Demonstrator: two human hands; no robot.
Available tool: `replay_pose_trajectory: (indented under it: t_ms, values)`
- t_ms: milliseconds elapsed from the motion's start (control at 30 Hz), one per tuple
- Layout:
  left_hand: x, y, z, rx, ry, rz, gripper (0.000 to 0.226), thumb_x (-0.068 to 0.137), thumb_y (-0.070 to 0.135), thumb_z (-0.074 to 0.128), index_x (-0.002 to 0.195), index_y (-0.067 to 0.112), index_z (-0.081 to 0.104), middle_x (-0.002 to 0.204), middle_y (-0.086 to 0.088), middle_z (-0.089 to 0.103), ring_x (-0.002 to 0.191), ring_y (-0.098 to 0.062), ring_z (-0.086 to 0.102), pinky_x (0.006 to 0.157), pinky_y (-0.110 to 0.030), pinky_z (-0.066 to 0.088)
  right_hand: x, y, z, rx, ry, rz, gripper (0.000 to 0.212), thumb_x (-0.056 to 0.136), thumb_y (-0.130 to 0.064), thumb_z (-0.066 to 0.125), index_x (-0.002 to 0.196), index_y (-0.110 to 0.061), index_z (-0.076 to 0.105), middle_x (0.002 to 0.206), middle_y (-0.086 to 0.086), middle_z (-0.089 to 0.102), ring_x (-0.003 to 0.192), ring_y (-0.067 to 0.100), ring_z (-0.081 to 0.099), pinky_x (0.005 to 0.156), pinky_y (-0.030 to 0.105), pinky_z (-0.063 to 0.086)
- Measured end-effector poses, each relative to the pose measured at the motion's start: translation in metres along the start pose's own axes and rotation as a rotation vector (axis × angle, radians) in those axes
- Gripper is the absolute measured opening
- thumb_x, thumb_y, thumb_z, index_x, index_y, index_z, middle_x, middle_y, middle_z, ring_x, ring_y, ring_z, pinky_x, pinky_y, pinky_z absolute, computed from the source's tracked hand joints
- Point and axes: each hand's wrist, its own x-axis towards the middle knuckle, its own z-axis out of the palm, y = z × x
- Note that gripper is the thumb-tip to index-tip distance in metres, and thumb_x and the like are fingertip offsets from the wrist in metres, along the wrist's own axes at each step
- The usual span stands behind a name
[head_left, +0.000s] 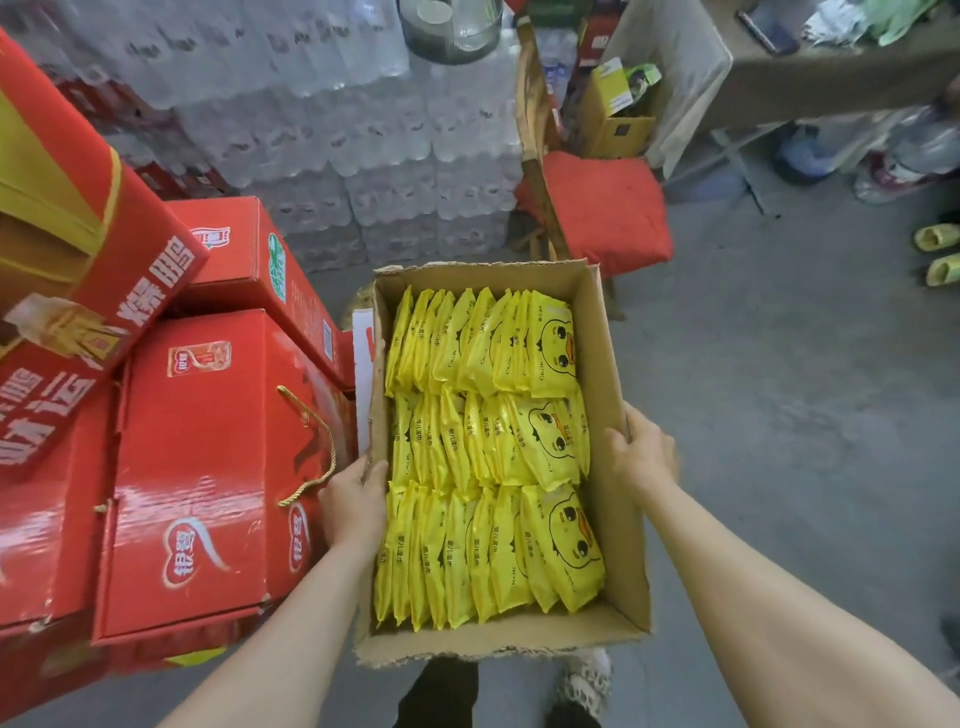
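Cardboard box (607, 395), open at the top, is held between both hands above the floor (779, 426), packed with three rows of yellow packets (493, 457) standing on edge. The left hand (353, 501) grips its left wall, fingers (371, 473) curled over the rim; the right hand (644, 454) clasps the right wall likewise. Stacked red cartons (208, 467) stand just beside the box on the left. Beyond it are wrapped packs of water bottles (363, 156) and a chair (602, 213) with a red cushion.

head camera looking steeply down from directly above the cardboard box (613, 415), sitting close, facing forward toward stacked water packs (363, 156) beyond the box
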Motion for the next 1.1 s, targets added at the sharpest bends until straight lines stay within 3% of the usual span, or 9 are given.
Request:
replay_pose_trajectory:
  t_ms: [300,467,567,700,833,900,1000,1100]
  values:
    - [-0.026,-0.002,0.013,0.249,-0.054,0.127,0.033,0.093,0.029,0.061,0.119,0.011,0.067,0.114,-0.018,0.068,0.107,-0.039,0.060,0.090,-0.040,0.047,-0.046,0.055,-0.026,0.048,0.046,0.074,0.042,0.099,-0.025,0.051,0.138,-0.041,0.051,0.092,-0.005,0.066,0.082,0.020,0.062,0.071,0.030,0.048]
    - [-0.077,0.010,0.038,0.370,-0.140,0.282,0.023,0.093,0.028,0.059,0.103,0.012,0.071,0.096,-0.018,0.071,0.092,-0.037,0.064,0.073,-0.037,0.047,-0.081,0.124,-0.062,0.113,0.089,0.141,0.043,0.098,-0.024,0.052,0.139,-0.038,0.052,0.092,-0.006,0.067,0.075,0.016,0.063,0.056,0.023,0.045]
    - [-0.117,0.020,0.063,0.423,-0.212,0.401,0.018,0.092,0.028,0.060,0.097,0.015,0.072,0.092,-0.017,0.071,0.089,-0.036,0.064,0.072,-0.037,0.048,-0.111,0.182,-0.088,0.137,0.139,0.213,0.041,0.097,-0.024,0.053,0.136,-0.037,0.056,0.096,-0.004,0.070,0.079,0.017,0.064,0.064,0.028,0.050]
    - [-0.194,0.037,0.101,0.490,-0.318,0.557,0.022,0.092,0.029,0.059,0.110,0.025,0.072,0.098,-0.014,0.072,0.093,-0.033,0.065,0.073,-0.035,0.049,-0.168,0.275,-0.123,0.205,0.217,0.319,0.037,0.093,-0.025,0.054,0.127,-0.034,0.064,0.093,-0.002,0.072,0.082,0.022,0.064,0.068,0.030,0.051]
    - [-0.292,0.050,0.145,0.542,-0.394,0.747,0.026,0.090,0.023,0.056,0.111,0.031,0.071,0.100,-0.011,0.073,0.092,-0.033,0.066,0.077,-0.041,0.054,-0.243,0.373,-0.164,0.259,0.326,0.446,0.012,0.090,-0.026,0.058,0.094,-0.016,0.063,0.081,0.007,0.068,0.081,0.034,0.061,0.069,0.035,0.050]
    - [-0.350,0.054,0.169,0.558,-0.450,0.806,0.024,0.091,0.023,0.055,0.107,0.029,0.072,0.098,-0.010,0.073,0.090,-0.033,0.066,0.076,-0.039,0.055,-0.284,0.425,-0.182,0.331,0.396,0.524,0.014,0.089,-0.026,0.059,0.085,-0.013,0.058,0.078,0.009,0.066,0.079,0.035,0.061,0.070,0.038,0.051]
    - [-0.444,0.056,0.208,0.589,-0.555,0.900,0.021,0.091,0.022,0.055,0.098,0.028,0.074,0.088,-0.005,0.074,0.082,-0.030,0.066,0.070,-0.035,0.055,-0.350,0.509,-0.206,0.417,0.470,0.637,0.015,0.087,-0.028,0.056,0.089,-0.014,0.058,0.084,0.008,0.067,0.083,0.035,0.063,0.077,0.044,0.054]
    - [-0.527,0.057,0.249,0.632,-0.672,1.034,0.021,0.092,0.022,0.055,0.097,0.026,0.075,0.084,-0.004,0.074,0.081,-0.028,0.066,0.069,-0.032,0.052,-0.415,0.560,-0.239,0.460,0.582,0.759,0.020,0.092,-0.017,0.056,0.106,-0.006,0.065,0.104,0.020,0.067,0.102,0.041,0.061,0.088,0.045,0.048]
